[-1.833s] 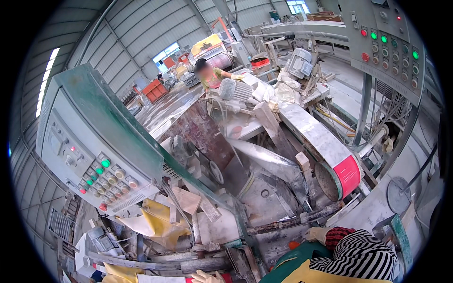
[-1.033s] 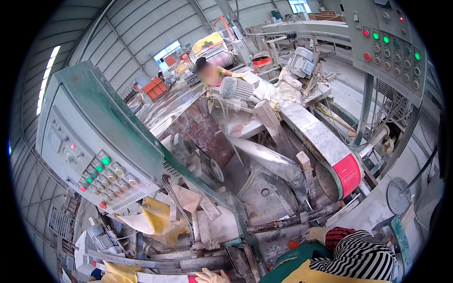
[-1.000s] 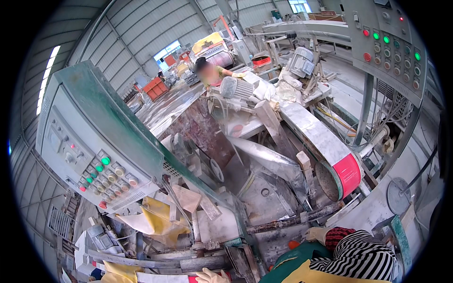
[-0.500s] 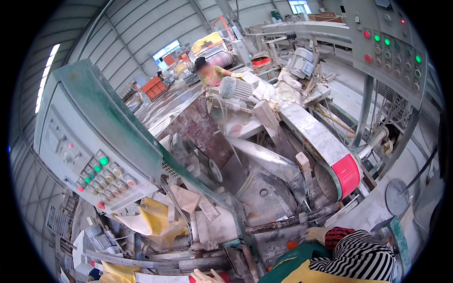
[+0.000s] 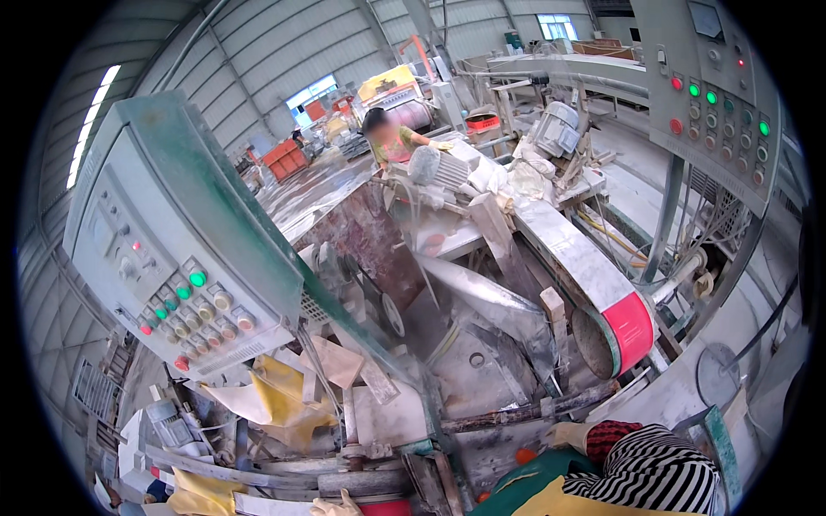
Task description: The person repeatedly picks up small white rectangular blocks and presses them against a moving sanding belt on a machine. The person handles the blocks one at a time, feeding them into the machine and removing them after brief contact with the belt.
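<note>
My right hand (image 5: 570, 435), in a pale glove with a red-and-black checked cuff, is beside the near rail (image 5: 525, 414) of a dusty machine. Its fingers blur into the pale surface, so their grip is unclear. A round orange object (image 5: 525, 456) lies close by, next to my green-and-yellow apron (image 5: 535, 483). At the lower edge, my left hand (image 5: 338, 506), also gloved, shows only in part. Its visible fingers look apart, with nothing seen between them. Near it are a grey roller (image 5: 366, 482) and a red surface (image 5: 387, 508).
Control cabinets with lit buttons stand left (image 5: 185, 258) and right (image 5: 710, 103). A belt guard with a red end (image 5: 630, 331) juts toward me. Wooden blocks (image 5: 553, 310) and yellow sheeting (image 5: 288, 400) lie about the machine. Another person (image 5: 394, 142) works across it, one gloved arm extended.
My left hand has shifted left and slightly down at the lower edge. My right hand has hardly moved. The view has tilted a little.
</note>
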Demonstrator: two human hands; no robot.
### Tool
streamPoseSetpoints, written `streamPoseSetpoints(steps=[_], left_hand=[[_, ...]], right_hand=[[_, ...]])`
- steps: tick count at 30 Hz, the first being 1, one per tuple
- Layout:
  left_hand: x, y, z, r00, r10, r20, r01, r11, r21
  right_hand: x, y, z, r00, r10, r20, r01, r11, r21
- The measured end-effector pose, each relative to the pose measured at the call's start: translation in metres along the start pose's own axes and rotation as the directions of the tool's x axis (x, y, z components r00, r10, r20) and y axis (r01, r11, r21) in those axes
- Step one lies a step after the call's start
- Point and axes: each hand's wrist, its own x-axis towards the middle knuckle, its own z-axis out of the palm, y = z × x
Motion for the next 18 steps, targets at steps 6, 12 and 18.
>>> streamPoseSetpoints(steps=[6, 12, 18], left_hand=[[0.013, -0.009, 0.024, 0.985, 0.089, -0.15, -0.088, 0.996, 0.013], [0.008, -0.018, 0.024, 0.944, 0.258, -0.204, -0.245, 0.966, 0.085], [-0.036, -0.023, 0.038, 0.898, 0.309, -0.315, -0.361, 0.925, -0.121]], right_hand=[[0.01, 0.009, -0.001, 0.984, -0.11, -0.137, 0.065, 0.953, -0.296], [0.024, 0.027, 0.017, 0.979, -0.174, -0.111, 0.12, 0.917, -0.381], [0.047, 0.041, 0.02, 0.965, -0.068, 0.253, 0.026, 0.986, 0.165]])
